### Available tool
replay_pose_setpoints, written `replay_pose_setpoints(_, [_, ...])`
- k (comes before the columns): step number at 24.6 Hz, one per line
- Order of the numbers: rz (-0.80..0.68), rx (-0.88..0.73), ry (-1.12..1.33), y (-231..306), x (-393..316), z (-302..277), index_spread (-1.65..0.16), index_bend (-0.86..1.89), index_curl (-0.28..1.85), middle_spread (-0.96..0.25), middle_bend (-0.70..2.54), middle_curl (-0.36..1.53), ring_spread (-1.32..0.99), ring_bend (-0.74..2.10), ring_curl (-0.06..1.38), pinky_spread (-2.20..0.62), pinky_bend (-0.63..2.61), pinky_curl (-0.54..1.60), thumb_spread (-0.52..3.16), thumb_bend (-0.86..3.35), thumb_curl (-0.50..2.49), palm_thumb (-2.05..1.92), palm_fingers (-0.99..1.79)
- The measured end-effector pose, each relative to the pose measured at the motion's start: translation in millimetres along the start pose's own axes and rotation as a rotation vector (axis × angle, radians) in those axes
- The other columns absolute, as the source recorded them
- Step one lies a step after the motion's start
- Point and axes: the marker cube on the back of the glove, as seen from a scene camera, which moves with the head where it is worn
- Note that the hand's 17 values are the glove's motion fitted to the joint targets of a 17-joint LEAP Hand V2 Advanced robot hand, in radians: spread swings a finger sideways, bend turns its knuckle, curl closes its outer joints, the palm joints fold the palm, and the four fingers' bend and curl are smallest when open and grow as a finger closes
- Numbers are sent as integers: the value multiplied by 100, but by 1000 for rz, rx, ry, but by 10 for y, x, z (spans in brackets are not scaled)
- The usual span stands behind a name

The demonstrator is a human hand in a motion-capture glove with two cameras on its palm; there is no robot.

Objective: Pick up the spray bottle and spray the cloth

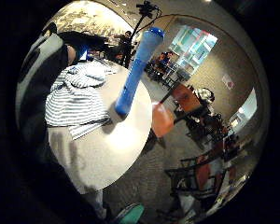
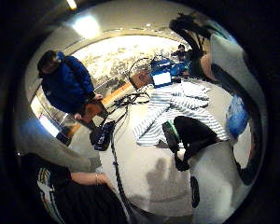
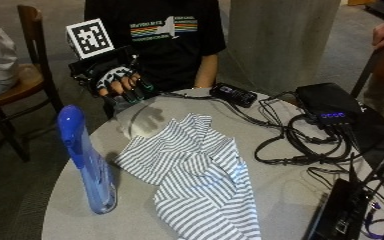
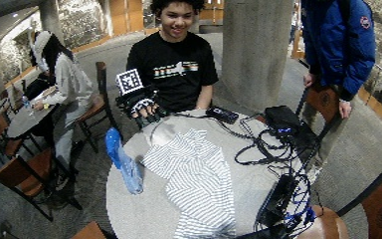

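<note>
A tall blue spray bottle (image 3: 85,160) stands upright near the table's left edge, also seen as the bottle (image 1: 136,70) and the bottle (image 4: 123,162). A white cloth with dark stripes (image 3: 195,185) lies crumpled across the middle of the round table; it shows as the cloth (image 1: 77,98), the cloth (image 2: 172,114) and the cloth (image 4: 194,181). My gloved right hand (image 3: 117,80) hovers above the table's far edge, fingers hanging loosely downward and holding nothing. It is apart from the bottle, up and beyond it. The hand (image 4: 144,105) casts a shadow on the tabletop.
Black boxes (image 3: 330,107) and tangled cables (image 3: 292,140) crowd the table's right side, with a small black device (image 3: 233,94) at the far edge. A wooden chair (image 3: 19,90) stands to the left. A concrete pillar (image 3: 282,40) rises behind the table (image 3: 132,220).
</note>
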Motion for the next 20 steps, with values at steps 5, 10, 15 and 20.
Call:
replay_pose_setpoints(5, [159, 54, -135, 35, 142, -56, -36, 9, 23, -17, 25, 31, -24, 30, 28, -7, 51, 28, 104, 15, 28, 65, 99])
replay_pose_setpoints(10, [382, 103, -324, 160, 323, -132, -36, 9, 22, -16, 22, 32, -24, 31, 30, -8, 55, 30, 105, 11, 29, 66, 98])
replay_pose_setpoints(15, [604, 150, -519, 267, 534, -188, -37, 8, 21, -14, 19, 33, -23, 32, 31, -8, 58, 32, 106, 7, 31, 67, 95])
replay_pose_setpoints(20, [711, 155, -650, 301, 635, -159, -36, 9, 21, -12, 18, 34, -21, 32, 32, -6, 61, 33, 106, 4, 32, 68, 89])
